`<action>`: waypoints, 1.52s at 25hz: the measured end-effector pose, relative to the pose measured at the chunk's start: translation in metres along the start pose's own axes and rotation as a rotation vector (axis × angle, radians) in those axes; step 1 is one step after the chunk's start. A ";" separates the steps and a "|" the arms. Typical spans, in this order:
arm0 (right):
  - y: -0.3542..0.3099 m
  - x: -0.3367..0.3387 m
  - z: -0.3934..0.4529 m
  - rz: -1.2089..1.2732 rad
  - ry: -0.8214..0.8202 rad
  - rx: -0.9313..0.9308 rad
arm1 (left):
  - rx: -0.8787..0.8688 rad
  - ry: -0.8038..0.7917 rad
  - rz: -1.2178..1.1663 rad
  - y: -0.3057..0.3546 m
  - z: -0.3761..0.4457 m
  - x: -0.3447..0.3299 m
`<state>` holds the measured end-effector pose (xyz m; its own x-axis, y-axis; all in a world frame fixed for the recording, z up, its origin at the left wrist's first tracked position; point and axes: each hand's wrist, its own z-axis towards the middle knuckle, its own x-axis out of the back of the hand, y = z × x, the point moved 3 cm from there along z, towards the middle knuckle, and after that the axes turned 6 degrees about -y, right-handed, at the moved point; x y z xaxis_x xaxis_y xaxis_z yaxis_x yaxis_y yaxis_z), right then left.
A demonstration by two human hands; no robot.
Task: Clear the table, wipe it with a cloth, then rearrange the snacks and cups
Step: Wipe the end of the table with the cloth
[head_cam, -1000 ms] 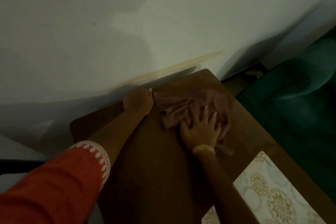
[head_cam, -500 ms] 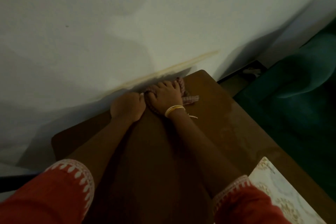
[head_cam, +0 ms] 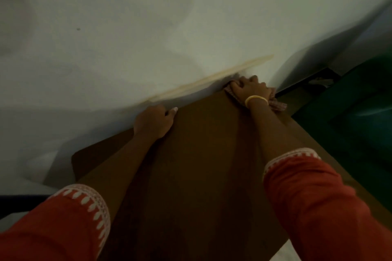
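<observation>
Right hand (head_cam: 251, 89) grips bunched cloth (head_cam: 277, 105) at far table (head_cam: 203, 154) corner. Left hand (head_cam: 153, 122) curled over edge, bracing. Cloth soft, light: hold wadded, press flat.

Cloth (head_cam: 277, 105) mostly under right hand (head_cam: 251, 89) (dim).

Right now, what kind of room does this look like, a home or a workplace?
Probably a dim room in a home. A brown wooden table stands against a plain pale wall, and the right hand presses a checked cloth onto its far corner. Dark green furniture stands beside it.
</observation>
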<state>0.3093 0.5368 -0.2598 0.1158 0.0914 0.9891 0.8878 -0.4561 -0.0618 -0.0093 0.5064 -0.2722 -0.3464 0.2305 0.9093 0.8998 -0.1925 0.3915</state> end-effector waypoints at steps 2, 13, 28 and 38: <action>0.012 0.001 0.007 0.102 -0.037 -0.061 | 0.008 0.014 -0.009 0.000 -0.003 0.001; 0.121 -0.012 -0.128 0.087 0.029 -0.452 | 0.010 0.060 0.059 0.012 -0.007 0.006; 0.027 -0.039 -0.274 0.152 -0.027 -0.365 | -0.575 -0.274 0.077 0.162 -0.061 -0.064; 0.244 -0.020 -0.266 0.071 -0.001 -0.725 | -0.660 -0.105 0.111 0.152 -0.063 -0.079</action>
<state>0.4051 0.1885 -0.2589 0.1632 0.0405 0.9858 0.3599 -0.9328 -0.0213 0.1385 0.3983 -0.2757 -0.2036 0.2611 0.9436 0.5662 -0.7548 0.3310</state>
